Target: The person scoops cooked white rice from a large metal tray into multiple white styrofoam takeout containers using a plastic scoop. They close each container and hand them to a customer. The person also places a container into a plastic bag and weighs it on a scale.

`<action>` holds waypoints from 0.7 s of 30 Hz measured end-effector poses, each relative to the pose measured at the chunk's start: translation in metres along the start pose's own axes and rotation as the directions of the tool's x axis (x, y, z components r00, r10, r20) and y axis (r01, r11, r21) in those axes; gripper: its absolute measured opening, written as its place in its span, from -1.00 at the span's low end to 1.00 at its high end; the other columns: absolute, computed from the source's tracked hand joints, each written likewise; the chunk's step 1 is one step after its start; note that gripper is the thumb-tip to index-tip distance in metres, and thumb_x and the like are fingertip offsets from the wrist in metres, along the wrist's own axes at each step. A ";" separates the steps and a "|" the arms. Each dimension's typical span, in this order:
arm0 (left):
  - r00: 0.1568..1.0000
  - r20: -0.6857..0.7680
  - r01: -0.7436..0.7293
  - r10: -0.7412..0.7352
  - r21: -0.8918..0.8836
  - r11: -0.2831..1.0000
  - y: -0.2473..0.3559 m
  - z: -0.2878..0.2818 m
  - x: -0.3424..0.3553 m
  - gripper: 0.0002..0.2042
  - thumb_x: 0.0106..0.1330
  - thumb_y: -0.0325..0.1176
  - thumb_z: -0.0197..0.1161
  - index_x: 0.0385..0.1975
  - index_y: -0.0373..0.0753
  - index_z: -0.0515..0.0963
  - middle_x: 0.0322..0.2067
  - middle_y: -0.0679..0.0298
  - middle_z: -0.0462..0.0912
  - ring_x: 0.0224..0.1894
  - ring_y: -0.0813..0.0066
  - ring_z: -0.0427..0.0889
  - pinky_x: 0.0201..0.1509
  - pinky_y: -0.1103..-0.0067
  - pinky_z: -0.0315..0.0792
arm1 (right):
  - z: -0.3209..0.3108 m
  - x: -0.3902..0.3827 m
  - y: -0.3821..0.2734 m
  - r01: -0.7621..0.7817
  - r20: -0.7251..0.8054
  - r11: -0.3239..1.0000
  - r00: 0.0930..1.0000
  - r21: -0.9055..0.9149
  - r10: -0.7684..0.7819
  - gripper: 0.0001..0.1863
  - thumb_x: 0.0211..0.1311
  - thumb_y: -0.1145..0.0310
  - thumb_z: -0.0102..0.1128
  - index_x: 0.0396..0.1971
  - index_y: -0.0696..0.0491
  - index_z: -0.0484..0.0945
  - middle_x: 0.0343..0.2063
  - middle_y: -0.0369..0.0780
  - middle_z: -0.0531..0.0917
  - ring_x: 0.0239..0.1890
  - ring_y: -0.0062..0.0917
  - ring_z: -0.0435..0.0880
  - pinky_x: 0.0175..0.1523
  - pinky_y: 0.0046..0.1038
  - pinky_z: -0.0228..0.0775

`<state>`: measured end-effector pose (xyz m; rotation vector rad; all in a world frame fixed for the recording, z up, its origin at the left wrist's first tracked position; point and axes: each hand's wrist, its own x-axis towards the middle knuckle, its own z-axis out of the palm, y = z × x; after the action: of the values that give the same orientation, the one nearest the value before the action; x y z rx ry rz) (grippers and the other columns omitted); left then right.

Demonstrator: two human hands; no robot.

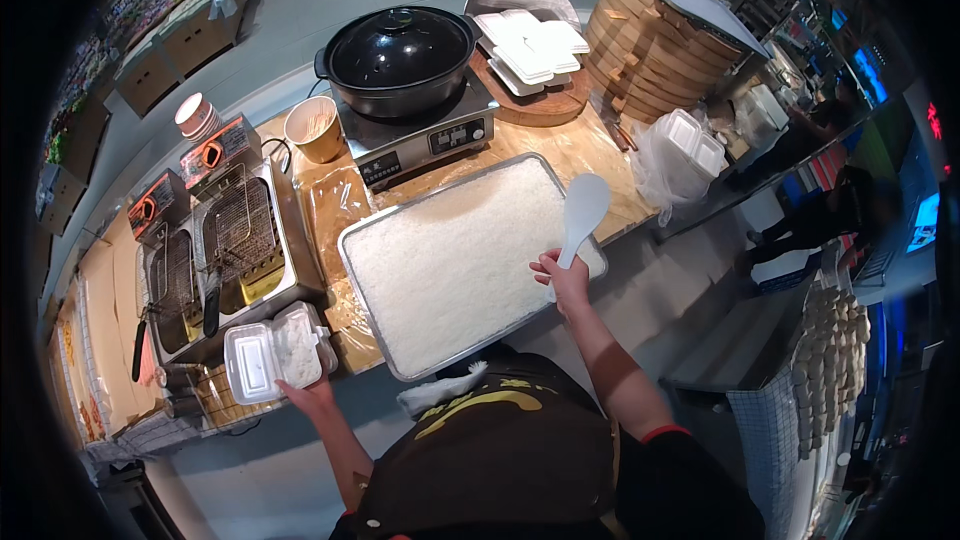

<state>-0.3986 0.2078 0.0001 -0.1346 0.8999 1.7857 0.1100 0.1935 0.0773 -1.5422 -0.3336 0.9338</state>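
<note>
Apron: dark with yellow marking (540, 450), nearest the lens; white cloth (440, 390) beside it.
Left hand: (307, 397) closed on the near edge of an open clamshell box (252, 365); fingers underneath hidden.
Box, position: at the counter's front edge, left of the tray, before the fryer; white rice in its right half.
Box, handling: probably very light, thin-walled, easily dented; best supported from below under the loaded half, since the lid side would likely flex.
Right hand: (567, 285) wrapped round the handle of a white rice paddle (587, 202), blade raised over the tray's right side.
Paddle, handling: looks light and fairly stiff; handle is the sensible hold, though damp starch could make it slick.
Rice: (455, 260) broad white bed filling the metal tray; likely soft, sticky, clumping.
Tray: (398, 374) probably heavy when this full; rim at both ends the place to lift.
Counter: (615, 175) wood-toned, partly under shiny clear film, perhaps slippery.
Left side: fryer (315, 270) with wire baskets (240, 225); paper cup (313, 128) of sticks.
Far side: lidded black pot (400, 55) on a stovetop unit (420, 150); white foam trays (530, 45); bamboo steamer (655, 40).
Room: grey floor (290, 0), display stands (185, 30) beyond; people in dark clothes at right, indistinct.
</note>
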 end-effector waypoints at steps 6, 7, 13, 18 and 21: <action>0.995 0.099 -0.001 0.003 -0.024 1.000 0.017 -0.007 -0.017 -0.34 0.47 0.21 -0.19 0.41 -0.12 0.15 0.33 0.13 0.32 0.30 0.02 0.40 0.26 -0.02 0.38 | -0.050 -0.004 0.019 -0.040 0.151 0.870 0.980 -0.491 0.130 -0.68 0.48 0.17 -0.04 -0.16 0.17 0.49 -0.64 -0.23 0.54 -0.77 -0.67 0.42 -0.70 -0.55 0.22; 0.994 0.113 0.003 -0.001 -0.016 1.000 0.019 -0.006 -0.022 -0.33 0.47 0.21 -0.19 0.41 -0.13 0.15 0.33 0.12 0.32 0.31 0.02 0.39 0.28 -0.02 0.37 | -0.053 -0.008 0.022 0.022 0.173 0.808 0.980 -0.589 0.099 -0.65 0.49 0.14 -0.06 -0.16 0.15 0.49 -0.67 -0.24 0.52 -0.80 -0.69 0.37 -0.73 -0.55 0.15; 0.987 0.140 0.075 -0.075 0.007 0.997 0.016 0.024 -0.116 -0.32 0.47 0.19 -0.18 0.43 -0.14 0.11 0.36 0.11 0.29 0.36 0.04 0.32 0.38 0.11 0.28 | -0.100 -0.026 0.010 0.374 0.350 0.440 0.927 -0.817 -0.137 -0.54 0.42 0.17 0.00 0.26 -0.08 0.37 -0.30 -0.06 0.68 -0.23 -0.16 0.67 -0.15 -0.22 0.47; 0.954 0.228 0.194 -0.196 0.029 0.981 -0.018 0.046 -0.158 -0.29 0.45 0.20 -0.12 0.44 -0.16 0.07 0.39 0.12 0.22 0.37 0.00 0.28 0.39 0.07 0.25 | -0.150 -0.024 -0.054 0.350 0.351 0.053 0.936 -0.935 0.009 -0.56 0.34 0.20 0.06 0.22 -0.30 0.45 -0.26 -0.09 0.67 -0.20 -0.12 0.65 -0.13 -0.16 0.49; 0.943 0.229 0.243 -0.243 0.027 0.970 -0.047 0.073 -0.170 -0.27 0.43 0.21 -0.08 0.45 -0.16 0.06 0.40 0.13 0.20 0.38 0.00 0.26 0.39 0.06 0.24 | -0.185 -0.001 -0.071 0.437 0.438 -0.065 0.899 -0.897 0.001 -0.63 0.30 0.20 0.11 0.11 -0.32 0.55 -0.29 -0.11 0.67 -0.27 -0.18 0.66 -0.20 -0.16 0.50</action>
<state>-0.2643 0.1295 0.1115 -0.0352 0.6835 1.5351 0.2633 0.0796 0.1308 -2.5276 -1.8731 0.5425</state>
